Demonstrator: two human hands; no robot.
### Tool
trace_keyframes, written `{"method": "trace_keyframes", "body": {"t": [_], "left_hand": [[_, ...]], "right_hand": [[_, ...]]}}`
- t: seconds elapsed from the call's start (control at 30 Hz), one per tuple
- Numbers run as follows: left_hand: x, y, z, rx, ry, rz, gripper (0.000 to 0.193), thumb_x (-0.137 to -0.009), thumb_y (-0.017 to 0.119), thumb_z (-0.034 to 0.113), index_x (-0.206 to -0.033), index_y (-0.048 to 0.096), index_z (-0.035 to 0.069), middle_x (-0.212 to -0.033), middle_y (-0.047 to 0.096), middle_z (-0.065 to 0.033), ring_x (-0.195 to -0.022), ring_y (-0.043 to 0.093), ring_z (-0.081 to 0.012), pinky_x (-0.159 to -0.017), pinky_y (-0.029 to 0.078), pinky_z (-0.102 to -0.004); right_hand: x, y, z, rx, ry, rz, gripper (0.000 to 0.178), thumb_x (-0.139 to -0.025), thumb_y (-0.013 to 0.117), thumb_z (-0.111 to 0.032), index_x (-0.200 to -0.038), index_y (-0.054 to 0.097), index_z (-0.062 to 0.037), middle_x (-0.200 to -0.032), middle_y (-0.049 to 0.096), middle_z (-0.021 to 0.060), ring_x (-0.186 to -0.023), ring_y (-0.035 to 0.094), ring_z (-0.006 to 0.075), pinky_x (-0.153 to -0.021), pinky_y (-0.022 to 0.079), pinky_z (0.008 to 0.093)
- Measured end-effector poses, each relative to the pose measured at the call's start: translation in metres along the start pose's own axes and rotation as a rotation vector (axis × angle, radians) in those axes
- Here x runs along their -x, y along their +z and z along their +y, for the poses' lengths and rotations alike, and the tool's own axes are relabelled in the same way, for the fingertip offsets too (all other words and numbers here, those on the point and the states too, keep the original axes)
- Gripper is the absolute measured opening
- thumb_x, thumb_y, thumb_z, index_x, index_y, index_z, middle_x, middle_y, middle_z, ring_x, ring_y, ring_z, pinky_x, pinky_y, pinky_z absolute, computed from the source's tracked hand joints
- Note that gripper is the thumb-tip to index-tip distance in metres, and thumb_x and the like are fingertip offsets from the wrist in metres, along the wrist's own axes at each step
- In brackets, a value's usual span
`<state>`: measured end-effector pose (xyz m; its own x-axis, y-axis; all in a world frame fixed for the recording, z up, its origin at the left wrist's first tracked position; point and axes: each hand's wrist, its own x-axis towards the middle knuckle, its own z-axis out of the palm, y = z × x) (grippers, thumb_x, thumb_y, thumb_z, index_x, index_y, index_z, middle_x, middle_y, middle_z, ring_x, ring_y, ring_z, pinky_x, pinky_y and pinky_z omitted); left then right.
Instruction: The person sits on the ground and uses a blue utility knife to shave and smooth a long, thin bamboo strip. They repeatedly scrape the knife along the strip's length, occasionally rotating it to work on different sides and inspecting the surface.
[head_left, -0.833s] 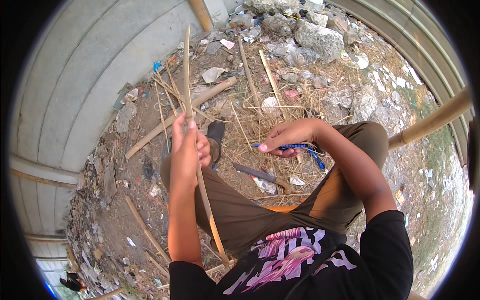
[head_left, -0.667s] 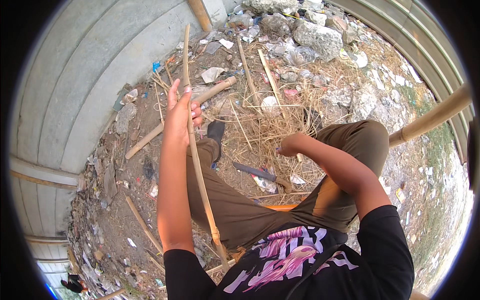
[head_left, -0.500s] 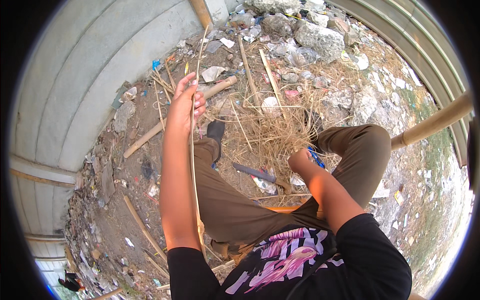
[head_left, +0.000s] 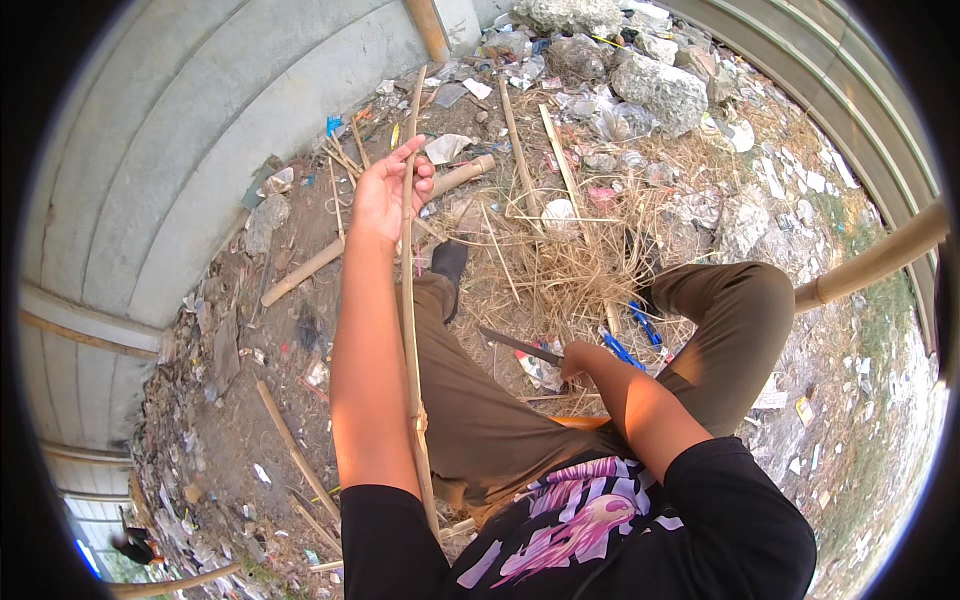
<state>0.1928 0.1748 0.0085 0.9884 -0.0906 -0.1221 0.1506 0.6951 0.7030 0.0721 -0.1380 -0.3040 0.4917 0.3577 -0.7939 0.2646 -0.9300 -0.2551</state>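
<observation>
Bamboo strip (head_left: pixel 411 330), head view: runs lengthwise, left of centre; lower end indistinct at the black shirt (head_left: pixel 740 510). Left hand (head_left: pixel 393 190): grip clamped on strip. Right hand (head_left: pixel 578 361): at the knife (head_left: pixel 520 345), below centre; handle and fingers concealed, grip state cannot be determined.

1. The right hand (head_left: pixel 577 360) shows mainly its back; its fingers are hidden, as is the handle of the knife (head_left: pixel 515 344).
2. The lower end of the bamboo strip (head_left: pixel 409 300) is lost beside the black shirt (head_left: pixel 740 510).
3. The dark rim cuts off the bamboo pole (head_left: pixel 880 253).
4. The dark shape (head_left: pixel 133 547) at lower left is too small to identify.
</observation>
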Motion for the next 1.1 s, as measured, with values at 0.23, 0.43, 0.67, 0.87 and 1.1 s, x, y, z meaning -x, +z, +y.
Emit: {"method": "trace_keyframes", "body": {"t": [0.23,0.43,0.67,0.87,1.1], "left_hand": [[-0.025,-0.014,-0.008,0.080,0.008,0.115,0.053,-0.090,0.038,0.005,-0.140,0.039,-0.014,-0.118,0.056,-0.0264,-0.112,0.060,-0.0360,-0.096,0.055,-0.0438],[-0.056,-0.049,0.010,-0.232,0.034,0.301,0.056,-0.089,0.037,0.009,-0.142,0.040,-0.006,-0.116,0.058,-0.0222,-0.109,0.061,-0.0334,-0.097,0.053,-0.0447],[-0.072,-0.108,0.047,0.024,0.208,0.332,0.074,-0.077,0.031,-0.010,-0.150,0.021,-0.007,-0.129,0.049,-0.0311,-0.116,0.059,-0.0407,-0.101,0.054,-0.0487],[-0.051,-0.100,0.054,0.513,-0.061,0.158,0.080,-0.069,0.028,-0.020,-0.147,0.011,-0.016,-0.150,0.029,-0.0375,-0.138,0.041,-0.0480,-0.108,0.052,-0.0485],[-0.017,-0.036,0.047,-0.237,-0.091,0.071,0.044,-0.095,0.056,-0.001,-0.134,0.042,-0.014,-0.132,0.056,-0.0292,-0.117,0.064,-0.0255,-0.085,0.061,-0.0227]], "right_hand": [[0.093,-0.164,-0.017,0.111,-0.049,0.086,0.049,-0.072,0.083,-0.045,-0.095,0.075,-0.0027,-0.083,0.073,0.0093,-0.080,0.073,0.0283,-0.064,0.056,0.0460],[0.178,-0.202,-0.012,0.549,-0.013,0.315,0.043,-0.068,0.087,-0.042,-0.098,0.079,-0.0120,-0.097,0.075,0.0068,-0.089,0.074,0.0253,-0.069,0.057,0.0410],[0.186,-0.163,0.019,0.297,0.004,0.355,0.038,-0.073,0.081,-0.039,-0.094,0.077,-0.0069,-0.094,0.074,0.0112,-0.091,0.072,0.0327,-0.073,0.057,0.0444],[0.188,-0.160,0.014,0.200,-0.032,0.391,0.044,-0.075,0.081,-0.046,-0.092,0.077,-0.0064,-0.095,0.073,0.0114,-0.092,0.072,0.0328,-0.074,0.058,0.0440],[0.169,-0.162,0.014,0.236,0.069,0.358,0.034,-0.080,0.077,-0.035,-0.100,0.077,-0.0081,-0.102,0.074,0.0106,-0.096,0.073,0.0300,-0.076,0.058,0.0437]]}}
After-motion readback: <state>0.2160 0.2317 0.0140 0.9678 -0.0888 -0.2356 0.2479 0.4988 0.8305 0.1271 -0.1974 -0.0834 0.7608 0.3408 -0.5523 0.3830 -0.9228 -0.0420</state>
